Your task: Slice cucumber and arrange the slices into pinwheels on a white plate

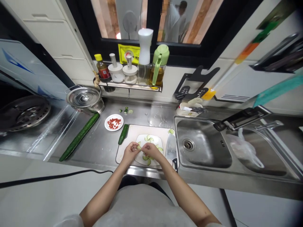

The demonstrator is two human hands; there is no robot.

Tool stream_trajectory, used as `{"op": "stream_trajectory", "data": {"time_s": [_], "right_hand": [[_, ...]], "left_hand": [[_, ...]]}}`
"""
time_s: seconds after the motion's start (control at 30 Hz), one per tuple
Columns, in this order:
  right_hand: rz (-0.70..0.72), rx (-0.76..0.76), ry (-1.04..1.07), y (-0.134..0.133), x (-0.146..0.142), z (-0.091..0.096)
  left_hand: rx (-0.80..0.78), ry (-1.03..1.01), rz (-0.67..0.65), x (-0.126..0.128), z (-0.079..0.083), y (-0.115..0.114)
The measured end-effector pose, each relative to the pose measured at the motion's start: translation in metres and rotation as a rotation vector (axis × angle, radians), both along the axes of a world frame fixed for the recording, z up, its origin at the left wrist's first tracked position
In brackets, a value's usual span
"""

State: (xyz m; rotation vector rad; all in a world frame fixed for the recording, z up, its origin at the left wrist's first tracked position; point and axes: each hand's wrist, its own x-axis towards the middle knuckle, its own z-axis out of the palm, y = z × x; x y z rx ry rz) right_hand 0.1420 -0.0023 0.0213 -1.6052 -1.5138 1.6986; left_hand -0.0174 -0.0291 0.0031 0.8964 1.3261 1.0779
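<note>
Over a white square plate (153,162), my left hand (131,151) pinches a thin cucumber slice (139,147). My right hand (151,150) meets it there, its fingertips closed at the slice's other side. Curved cucumber slices (148,138) are laid in groups around the plate, partly hidden by my hands. Under the plate is a pale cutting board (134,130). A kitchen knife (171,147) with a black handle lies on the board's right side, near a small cucumber piece (170,131). On the board's left edge rests a cut cucumber length (123,134).
A whole cucumber (80,136) lies on the left counter, before a lidded steel pot (85,98). A small white dish (114,122) holds red bits; cucumber scraps (126,110) lie behind it. Right is a steel sink (203,142). Bottles and jars stand on a wall rack (132,84).
</note>
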Motion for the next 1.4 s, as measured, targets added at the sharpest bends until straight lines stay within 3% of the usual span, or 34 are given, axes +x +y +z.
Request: {"op": "stream_trajectory", "data": {"time_s": [0.17, 0.33, 0.57, 0.8, 1.4], "right_hand": [[0.076, 0.187, -0.198, 0.013, -0.006, -0.011], [0.147, 0.244, -0.314, 0.022, -0.010, -0.019], [0.200, 0.270, -0.434, 0.025, -0.017, -0.015], [0.246, 0.294, -0.571, 0.025, -0.023, -0.010], [0.272, 0.386, -0.679, 0.024, -0.025, -0.014]], "left_hand": [[-0.003, 0.270, -0.013, -0.008, -0.007, 0.002], [0.001, 0.537, -0.059, -0.013, -0.007, 0.003], [-0.032, 0.726, -0.102, -0.013, -0.001, 0.010], [-0.071, 0.852, -0.157, -0.010, 0.003, 0.013], [-0.010, 0.985, -0.185, -0.004, 0.002, 0.014]]}}
